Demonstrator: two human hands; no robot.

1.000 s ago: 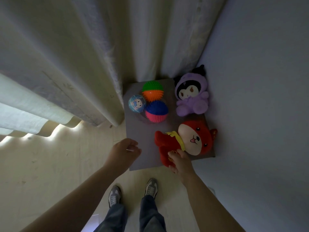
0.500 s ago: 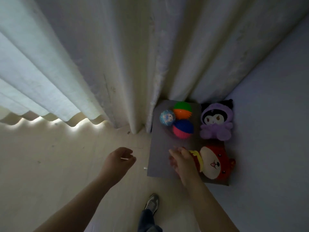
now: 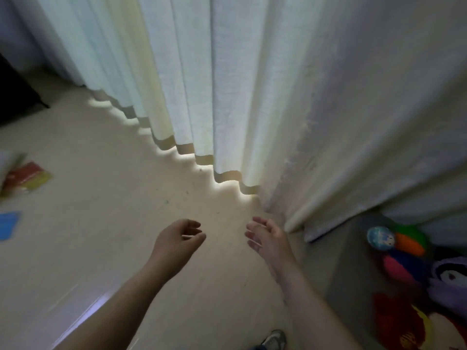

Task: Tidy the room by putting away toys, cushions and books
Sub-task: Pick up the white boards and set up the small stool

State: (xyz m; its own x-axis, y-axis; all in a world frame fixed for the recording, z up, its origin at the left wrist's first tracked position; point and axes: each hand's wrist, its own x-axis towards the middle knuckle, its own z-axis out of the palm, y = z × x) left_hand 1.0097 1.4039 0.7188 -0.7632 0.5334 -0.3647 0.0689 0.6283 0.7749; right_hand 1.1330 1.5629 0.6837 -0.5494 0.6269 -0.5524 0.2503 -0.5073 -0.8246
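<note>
Red-and-yellow book (image 3: 25, 178) shows only blurred print; left hand (image 3: 177, 245) hangs loosely curled, right hand (image 3: 265, 239) spread, both empty.

Pale curtain (image 3: 227, 84) with tan hem; beige floor (image 3: 101, 223). Right: grey mat (image 3: 348, 261), light-blue ball (image 3: 380, 237), green-orange ball (image 3: 410, 239), blue-pink ball (image 3: 401, 267), purple plush (image 3: 447, 286), red plush (image 3: 396, 322). Left: red-yellow book (image 3: 25, 179).

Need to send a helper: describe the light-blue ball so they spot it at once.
Follow the white curtain to its right end, where a grey mat lies on the floor. At the mat's far edge, by the curtain, sit three balls. The light-blue ball is the leftmost and smallest, with a printed picture, while the green-and-orange ball and blue-and-pink ball are two-coloured.
</note>
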